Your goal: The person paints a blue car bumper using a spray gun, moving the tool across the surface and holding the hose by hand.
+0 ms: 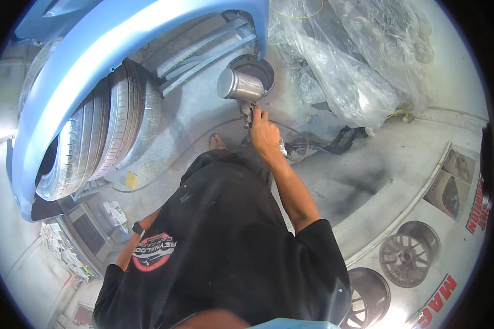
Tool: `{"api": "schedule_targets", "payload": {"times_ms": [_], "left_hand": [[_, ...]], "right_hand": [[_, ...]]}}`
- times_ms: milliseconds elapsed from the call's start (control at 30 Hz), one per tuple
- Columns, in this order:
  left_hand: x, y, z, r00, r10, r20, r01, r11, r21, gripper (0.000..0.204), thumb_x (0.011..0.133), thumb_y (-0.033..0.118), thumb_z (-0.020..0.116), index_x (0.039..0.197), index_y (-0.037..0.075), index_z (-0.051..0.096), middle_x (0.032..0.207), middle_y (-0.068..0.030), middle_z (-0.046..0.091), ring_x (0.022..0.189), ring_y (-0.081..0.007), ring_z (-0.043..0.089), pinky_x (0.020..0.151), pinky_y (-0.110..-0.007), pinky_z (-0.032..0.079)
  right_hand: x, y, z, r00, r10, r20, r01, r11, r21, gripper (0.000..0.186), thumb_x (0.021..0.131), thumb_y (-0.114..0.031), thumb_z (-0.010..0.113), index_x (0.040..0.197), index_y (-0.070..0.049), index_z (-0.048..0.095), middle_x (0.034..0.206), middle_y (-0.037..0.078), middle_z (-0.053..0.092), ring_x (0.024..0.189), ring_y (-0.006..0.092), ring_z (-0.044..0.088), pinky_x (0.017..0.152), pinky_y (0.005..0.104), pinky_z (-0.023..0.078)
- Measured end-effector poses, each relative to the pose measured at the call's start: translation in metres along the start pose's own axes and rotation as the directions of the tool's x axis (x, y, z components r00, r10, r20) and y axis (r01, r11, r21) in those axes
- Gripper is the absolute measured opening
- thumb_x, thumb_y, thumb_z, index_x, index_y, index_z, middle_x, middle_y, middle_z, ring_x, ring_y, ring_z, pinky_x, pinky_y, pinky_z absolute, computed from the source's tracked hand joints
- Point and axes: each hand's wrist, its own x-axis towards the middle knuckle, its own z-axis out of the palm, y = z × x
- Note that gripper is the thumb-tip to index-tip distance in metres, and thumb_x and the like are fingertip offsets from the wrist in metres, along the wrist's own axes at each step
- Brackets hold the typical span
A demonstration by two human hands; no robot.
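Head view: the right hand (266, 133) holds a spray gun (247, 111) out in front of the body, its fingers (256, 113) wrapped around the grip. The gun's metal cup (240, 86) is tilted on its side, the round end to the left, and overlaps a dark round tub (262, 70) beyond it. The left forearm wears a watch (139, 227); its hand is hidden behind the black shirt (225, 219), so whether those fingers are open or closed cannot be told. On the far left a blue panel (121, 38) arches over several tyres (118, 115) standing side by side. A yellow scrap (131, 180) lies on the floor near them. At the far right hangs crumpled clear sheeting (362, 60), with dark cloth (346, 140) below it. Wheel pictures (405, 255) show on the near right.
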Motion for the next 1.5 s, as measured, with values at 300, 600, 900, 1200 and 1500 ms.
{"api": "schedule_targets", "payload": {"times_ms": [300,600,900,1200,1500], "left_hand": [[0.024,-0.006,0.003,0.997,0.071,-0.037,-0.072,0.997,-0.018,0.093,0.097,0.032,0.064,0.163,0.003,0.005,0.167,-0.0201,0.022,0.153,-0.0301,0.026,0.125,-0.038,0.022],[0.049,-0.018,0.004,0.989,0.140,-0.039,-0.141,0.989,-0.035,0.095,0.096,0.033,0.065,0.163,0.003,0.005,0.167,-0.0202,0.021,0.153,-0.0302,0.026,0.125,-0.038,0.022],[0.070,-0.017,0.014,0.984,0.174,-0.025,-0.176,0.979,-0.100,0.097,0.095,0.034,0.066,0.163,0.003,0.004,0.167,-0.0203,0.021,0.154,-0.0303,0.025,0.125,-0.039,0.021],[0.069,0.002,0.024,0.994,0.091,-0.062,-0.099,0.986,-0.133,0.099,0.093,0.034,0.068,0.163,0.002,0.003,0.167,-0.0204,0.020,0.154,-0.0304,0.025,0.125,-0.039,0.021],[0.067,0.035,0.038,0.993,-0.046,-0.109,0.027,0.985,-0.170,0.102,0.092,0.035,0.069,0.163,0.002,0.003,0.167,-0.0206,0.020,0.154,-0.0305,0.024,0.125,-0.039,0.021]], "right_hand": [[-0.023,0.010,-0.081,0.973,-0.091,-0.214,0.129,0.977,0.170,0.053,0.087,-0.019,0.070,0.133,0.001,0.051,0.119,0.023,0.065,0.079,0.0349,0.072,0.068,0.0441,0.059],[-0.026,-0.006,-0.174,0.943,-0.096,-0.319,0.313,0.585,0.748,0.047,0.098,-0.008,0.062,0.142,0.002,0.050,0.115,0.016,0.068,0.074,0.0156,0.065,0.067,0.0289,0.054],[0.042,0.011,-0.321,0.888,0.459,-0.033,-0.243,0.530,0.812,0.035,0.105,-0.028,0.059,0.123,0.003,0.059,0.088,0.008,0.070,0.047,0.0097,0.055,0.044,0.0244,0.044],[0.104,0.038,-0.382,0.955,0.236,-0.177,0.098,0.311,0.945,0.057,0.103,-0.044,0.058,0.130,0.006,0.058,0.104,0.020,0.068,0.048,0.0184,0.056,0.037,0.0256,0.045],[0.180,0.079,-0.390,0.994,0.110,-0.027,-0.011,0.333,0.943,0.059,0.100,-0.056,0.056,0.115,0.000,0.069,0.083,0.008,0.069,0.042,0.0134,0.050,0.039,0.0289,0.042]]}}
